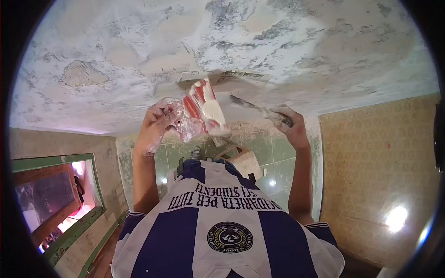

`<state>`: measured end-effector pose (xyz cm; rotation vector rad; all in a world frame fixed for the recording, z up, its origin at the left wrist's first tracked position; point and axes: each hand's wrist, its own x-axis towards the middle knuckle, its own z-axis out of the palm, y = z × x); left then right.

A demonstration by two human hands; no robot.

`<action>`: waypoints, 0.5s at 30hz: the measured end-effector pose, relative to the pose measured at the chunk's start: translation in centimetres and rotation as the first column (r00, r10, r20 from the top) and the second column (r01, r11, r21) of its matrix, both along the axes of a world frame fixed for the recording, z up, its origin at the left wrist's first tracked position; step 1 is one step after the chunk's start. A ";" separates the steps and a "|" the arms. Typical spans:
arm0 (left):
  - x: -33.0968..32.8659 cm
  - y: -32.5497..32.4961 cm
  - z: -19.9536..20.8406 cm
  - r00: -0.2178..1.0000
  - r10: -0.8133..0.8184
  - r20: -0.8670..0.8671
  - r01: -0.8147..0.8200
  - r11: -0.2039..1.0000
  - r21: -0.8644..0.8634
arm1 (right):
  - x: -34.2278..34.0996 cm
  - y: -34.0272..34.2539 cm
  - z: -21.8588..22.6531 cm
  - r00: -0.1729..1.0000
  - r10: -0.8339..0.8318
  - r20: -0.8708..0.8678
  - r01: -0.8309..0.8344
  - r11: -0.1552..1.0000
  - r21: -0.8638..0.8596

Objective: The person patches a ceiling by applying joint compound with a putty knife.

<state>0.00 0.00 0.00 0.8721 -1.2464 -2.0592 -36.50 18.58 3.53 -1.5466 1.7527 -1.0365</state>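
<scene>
My left hand [163, 116] is closed around the white-smeared lower side of a flat red spreader [191, 105]. A thick, cream-white paste [212, 110] lies along the spreader's right side. What looks like crumpled clear plastic or wet paste coats my left fingers; I cannot tell which. In my right hand [292, 126] is a putty knife [250, 104], gripped by its handle, its blade pointing left at the spreader but apart from it. Both tools are held in front of a patchy, plastered wall [296, 51], near a rough dark recess [241, 75] in it.
Below stands a pale hollow block [245, 162] on a green tiled floor [278, 153]. A patterned tan wall [375, 171] rises on the right. At left, a green-framed window [51, 194] is set in a bare wall, and pink light shows through it.
</scene>
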 end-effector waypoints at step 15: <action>-3.8 3.8 -0.7 0.985 0.058 -0.164 -0.090 0.977 -0.193 | 7.4 2.6 -1.6 0.771 -0.438 0.462 0.311 0.892 0.328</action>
